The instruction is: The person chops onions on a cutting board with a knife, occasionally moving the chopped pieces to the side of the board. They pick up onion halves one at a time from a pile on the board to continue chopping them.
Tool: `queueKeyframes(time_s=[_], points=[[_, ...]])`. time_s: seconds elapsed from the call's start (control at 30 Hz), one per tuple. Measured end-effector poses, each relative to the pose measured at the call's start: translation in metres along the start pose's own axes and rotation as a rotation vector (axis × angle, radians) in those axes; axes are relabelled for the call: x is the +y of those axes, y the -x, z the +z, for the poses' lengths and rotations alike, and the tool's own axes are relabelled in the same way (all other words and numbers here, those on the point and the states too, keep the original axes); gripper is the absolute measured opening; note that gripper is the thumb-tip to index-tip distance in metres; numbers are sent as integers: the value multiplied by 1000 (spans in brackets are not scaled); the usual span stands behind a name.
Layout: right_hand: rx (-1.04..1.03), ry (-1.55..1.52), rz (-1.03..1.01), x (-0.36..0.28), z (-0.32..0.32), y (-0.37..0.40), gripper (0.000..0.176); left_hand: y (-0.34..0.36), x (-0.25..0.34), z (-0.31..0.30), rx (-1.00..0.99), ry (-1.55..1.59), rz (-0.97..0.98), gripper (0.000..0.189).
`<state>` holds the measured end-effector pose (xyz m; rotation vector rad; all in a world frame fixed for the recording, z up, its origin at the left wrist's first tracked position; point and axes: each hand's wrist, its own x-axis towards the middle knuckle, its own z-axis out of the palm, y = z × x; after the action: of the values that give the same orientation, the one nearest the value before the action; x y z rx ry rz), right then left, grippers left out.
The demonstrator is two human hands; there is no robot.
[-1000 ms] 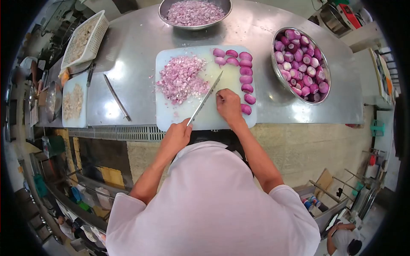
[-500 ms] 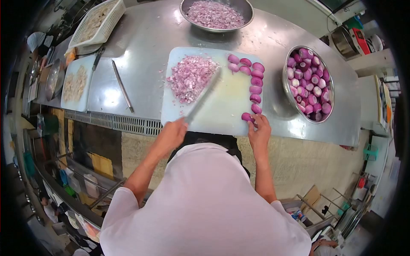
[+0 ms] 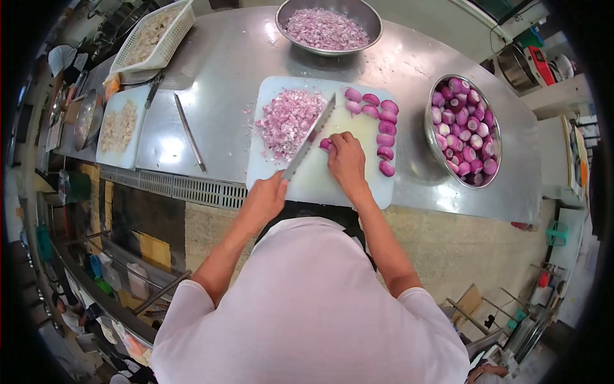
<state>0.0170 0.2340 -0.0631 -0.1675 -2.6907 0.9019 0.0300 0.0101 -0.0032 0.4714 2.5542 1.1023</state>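
On the white cutting board (image 3: 313, 187), my left hand (image 3: 265, 197) is wrapped round the handle of a kitchen knife (image 3: 309, 136). Its long blade points away from me, along the right side of a pile of chopped red onion (image 3: 289, 120). Just right of the blade, the fingers of my right hand (image 3: 347, 161) hold a halved red onion (image 3: 325, 144) against the board; part of it is hidden under the fingertips. Several more onion halves (image 3: 387, 127) form a column by the board's right edge, with others at its upper end.
A steel bowl of peeled red onions (image 3: 494, 153) stands to the right. Behind the board is a bowl of chopped onion (image 3: 329, 48). On the left lie a metal rod (image 3: 189, 133), a second board (image 3: 131, 150) with pale chopped food, and a white basket (image 3: 167, 51).
My right hand has brought an onion half from the board's lower right corner leftward to the knife. The knife stays in my left hand, beside the pile. The view has shifted slightly.
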Motion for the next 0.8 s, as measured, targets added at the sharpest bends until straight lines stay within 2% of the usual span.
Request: queueKeyframes(time_s=[0.13, 0.3, 0.37, 0.47, 0.57, 0.67, 0.8], points=[[-48, 79, -47, -2, -4, -8, 17, -6, 6, 12, -119, -102, -28, 25], [-101, 97, -75, -2, -6, -6, 20, 8, 4, 18, -115, -70, -80, 24], [-77, 84, -81, 2, -2, -6, 21, 4, 10, 11, -138, -178, -62, 25], [-52, 65, -79, 5, -2, -5, 21, 9, 16, 13, -104, -101, -72, 25], [-46, 52, -62, 2, 0, 1, 20, 1, 0, 17, -131, -232, -14, 26], [-23, 43, -58, 10, -1, 4, 19, 9, 19, 10, -131, -137, -71, 26], [7, 20, -79, 5, -3, 3, 18, 1, 5, 20, -148, -215, -34, 26]])
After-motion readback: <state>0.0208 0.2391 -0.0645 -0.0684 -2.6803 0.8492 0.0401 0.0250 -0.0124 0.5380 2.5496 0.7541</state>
